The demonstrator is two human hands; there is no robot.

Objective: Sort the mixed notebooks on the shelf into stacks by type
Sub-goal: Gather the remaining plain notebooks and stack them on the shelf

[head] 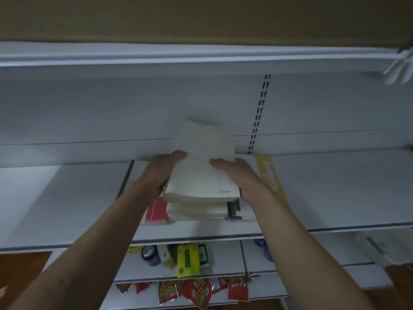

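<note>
A bundle of pale cream notebooks [201,173] is held just above the white shelf [335,193], its far end tipped upward. My left hand [161,171] grips its left edge and my right hand [241,177] grips its right edge, thumbs on the top cover. Under the bundle lies a stack of similar cream notebooks [196,211]. A red notebook [157,209] lies flat at the stack's left side. A yellow notebook [270,175] lies to the right, partly hidden by my right wrist. Dark grey notebook edges [233,209] stick out at the stack's right front.
A dark strip [126,180] lies on the shelf to the left of my left arm. The lower shelf [223,271] carries a can, a yellow-green packet and small boxes. Red sachets [196,291] hang below it. Another shelf [201,61] runs overhead.
</note>
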